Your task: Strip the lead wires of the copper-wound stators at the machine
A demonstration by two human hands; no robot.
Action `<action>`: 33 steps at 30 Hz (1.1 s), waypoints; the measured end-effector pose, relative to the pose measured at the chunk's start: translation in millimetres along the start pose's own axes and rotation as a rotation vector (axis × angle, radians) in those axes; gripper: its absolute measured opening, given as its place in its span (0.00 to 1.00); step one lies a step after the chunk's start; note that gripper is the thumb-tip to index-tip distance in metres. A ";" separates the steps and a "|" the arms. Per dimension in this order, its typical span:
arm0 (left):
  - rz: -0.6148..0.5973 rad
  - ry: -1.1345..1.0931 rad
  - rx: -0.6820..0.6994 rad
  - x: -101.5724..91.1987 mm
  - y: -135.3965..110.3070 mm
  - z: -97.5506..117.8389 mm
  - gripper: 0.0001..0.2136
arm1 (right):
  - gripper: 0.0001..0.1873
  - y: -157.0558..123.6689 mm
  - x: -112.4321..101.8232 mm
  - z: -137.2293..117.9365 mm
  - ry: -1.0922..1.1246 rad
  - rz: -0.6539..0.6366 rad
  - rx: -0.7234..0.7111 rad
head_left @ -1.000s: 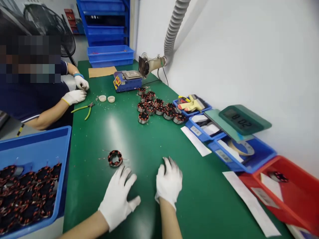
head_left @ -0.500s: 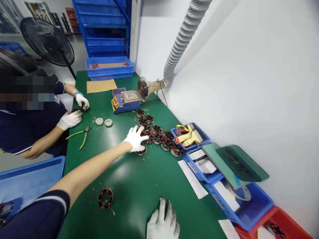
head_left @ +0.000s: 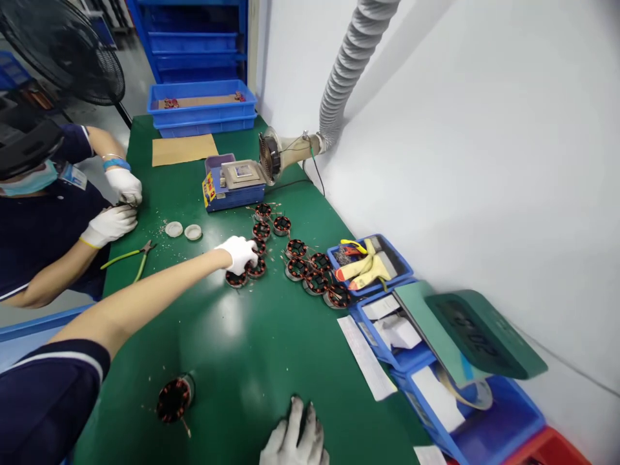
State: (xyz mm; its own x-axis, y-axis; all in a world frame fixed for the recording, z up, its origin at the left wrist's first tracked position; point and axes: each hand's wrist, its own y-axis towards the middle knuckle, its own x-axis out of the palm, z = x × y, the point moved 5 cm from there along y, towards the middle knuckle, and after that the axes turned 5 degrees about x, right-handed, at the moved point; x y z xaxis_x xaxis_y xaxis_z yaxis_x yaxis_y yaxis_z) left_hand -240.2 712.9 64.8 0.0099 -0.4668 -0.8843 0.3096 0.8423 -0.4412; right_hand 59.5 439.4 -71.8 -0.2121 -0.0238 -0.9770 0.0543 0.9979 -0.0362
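My left hand (head_left: 241,254), in a white glove, reaches across the green table with its fingers curled against a copper-wound motor stator (head_left: 256,267). Its fingertips are partly hidden among the stators close by. Another stator (head_left: 236,279) sits just below that hand. To the right, across a small gap, stands a cluster of stators (head_left: 316,282). My right hand (head_left: 294,442), gloved in white with darkened fingertips, rests on the table at the bottom edge, fingers stretched out and holding nothing. A lone stator (head_left: 173,400) with a wire lead lies at lower left.
A co-worker's gloved hands (head_left: 113,219) hold a dark part at the left edge, near green-handled cutters (head_left: 140,252). A blue box unit (head_left: 235,187) stands beneath the exhaust hose (head_left: 349,64). Blue bins (head_left: 387,329) and a tool tray (head_left: 404,274) line the wall.
My left hand has shifted left, its fingers now curled, and several stators have come along, opening a gap from the right cluster. My right hand stays on the table. The view has turned slightly.
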 end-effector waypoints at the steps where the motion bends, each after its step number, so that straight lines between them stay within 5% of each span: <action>1: -0.012 0.005 -0.031 -4.3 -2.9 -5.6 0.14 | 0.45 0.3 -4.3 -2.4 0.005 0.021 0.013; 5: 0.027 0.014 -0.146 -27.6 -0.3 3.0 0.13 | 0.42 1.5 -20.0 -15.0 -0.012 0.087 0.019; 8: 0.126 -0.011 -0.128 -35.8 19.7 52.0 0.16 | 0.43 0.7 -21.1 -19.2 -0.045 0.034 0.012; 13: 0.232 -0.094 -0.110 -18.2 67.9 134.9 0.22 | 0.41 -4.9 -16.4 -20.0 -0.098 -0.114 0.071; 21: 0.170 -0.196 -0.323 2.4 100.7 139.4 0.26 | 0.40 -3.1 -26.8 -27.4 -0.101 -0.004 0.039; 26: 0.167 -0.196 -0.194 22.5 59.8 152.4 0.25 | 0.26 -1.6 -30.4 -32.1 -0.039 0.011 0.054; 30: 0.164 -0.206 -0.080 53.2 -7.1 174.1 0.23 | 0.31 5.9 -47.4 -20.3 0.261 -0.028 0.281; 33: 0.141 -0.225 -0.033 81.8 -62.9 191.0 0.22 | 0.36 43.2 -67.0 -2.3 0.353 -0.017 0.458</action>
State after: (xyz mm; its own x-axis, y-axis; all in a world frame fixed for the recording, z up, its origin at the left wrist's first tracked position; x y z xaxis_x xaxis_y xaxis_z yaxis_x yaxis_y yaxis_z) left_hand -77.3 570.3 49.4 0.2633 -0.3895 -0.8826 0.2594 0.9098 -0.3241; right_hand 73.8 484.2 -7.4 -0.5247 0.0605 -0.8491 0.4486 0.8674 -0.2154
